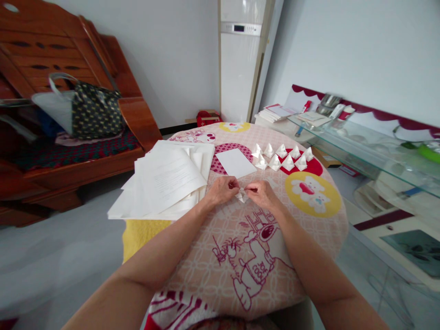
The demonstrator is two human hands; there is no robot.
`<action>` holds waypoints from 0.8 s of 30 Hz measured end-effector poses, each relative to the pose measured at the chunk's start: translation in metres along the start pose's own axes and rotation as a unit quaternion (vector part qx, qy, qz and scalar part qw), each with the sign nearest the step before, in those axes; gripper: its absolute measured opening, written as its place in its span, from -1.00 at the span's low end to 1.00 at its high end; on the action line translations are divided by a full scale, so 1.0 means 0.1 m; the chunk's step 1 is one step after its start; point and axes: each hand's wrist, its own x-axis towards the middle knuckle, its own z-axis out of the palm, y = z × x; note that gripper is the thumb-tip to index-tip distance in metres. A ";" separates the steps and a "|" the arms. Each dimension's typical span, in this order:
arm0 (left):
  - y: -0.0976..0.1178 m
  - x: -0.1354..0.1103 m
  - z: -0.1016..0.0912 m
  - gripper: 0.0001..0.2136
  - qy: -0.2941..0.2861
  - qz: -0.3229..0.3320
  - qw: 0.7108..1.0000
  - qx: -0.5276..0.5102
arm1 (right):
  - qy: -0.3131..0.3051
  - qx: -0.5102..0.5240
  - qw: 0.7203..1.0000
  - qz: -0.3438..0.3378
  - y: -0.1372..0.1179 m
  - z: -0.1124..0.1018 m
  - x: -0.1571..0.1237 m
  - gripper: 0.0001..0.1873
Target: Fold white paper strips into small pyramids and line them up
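A small piece of folded white paper (242,196) is pinched between my two hands above the patterned tablecloth. My left hand (222,189) grips its left side with thumb and fingers, while my right hand (262,193) holds the right side. Fingers partly cover the paper, so its full shape is hidden. Just beyond my hands lies a flat white sheet (235,163). Farther right, several folded paper pieces (275,162) with pointed tops stand in two rows.
A large stack of white papers (168,178), some printed, covers the table's left side. The round table (220,256) has a cartoon-patterned cloth. At right is a glass shelf (364,137) with objects on it; a wooden bench (85,151) with a dark bag (94,110) stands at left.
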 end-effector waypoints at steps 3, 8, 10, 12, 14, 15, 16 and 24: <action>0.01 0.00 -0.02 -0.87 -0.011 -0.004 1.000 -0.010 | 0.004 0.009 1.000 0.014 -0.01 -0.02 0.00 -0.79; 0.01 0.00 -0.04 -0.85 -0.023 -0.005 0.999 -0.030 | 0.000 0.017 0.999 0.027 -0.04 -0.07 0.00 -0.69; 0.00 0.00 -0.05 -0.85 -0.026 -0.007 0.999 -0.036 | -0.001 -0.008 1.000 0.017 -0.05 -0.06 0.00 -0.69; 0.00 0.00 -0.05 -0.83 -0.029 -0.007 0.999 -0.045 | -0.003 -0.053 0.999 0.004 -0.08 -0.04 -0.01 -0.72; -0.01 0.00 -0.06 -0.80 -0.034 -0.007 0.998 -0.058 | -0.008 -0.107 0.994 0.000 -0.13 -0.02 -0.01 -0.78; -0.02 0.00 -0.06 -0.79 -0.037 -0.005 0.997 -0.064 | -0.011 -0.133 0.991 0.005 -0.17 0.00 -0.01 -0.80; -0.03 0.00 -0.06 -0.78 -0.041 -0.003 0.997 -0.071 | -0.013 -0.157 0.987 0.012 -0.20 0.01 -0.01 -0.82; -0.18 0.04 -0.07 -0.77 -0.106 0.015 0.980 -0.170 | -0.016 -0.176 0.984 -0.003 -0.26 0.11 -0.01 -0.88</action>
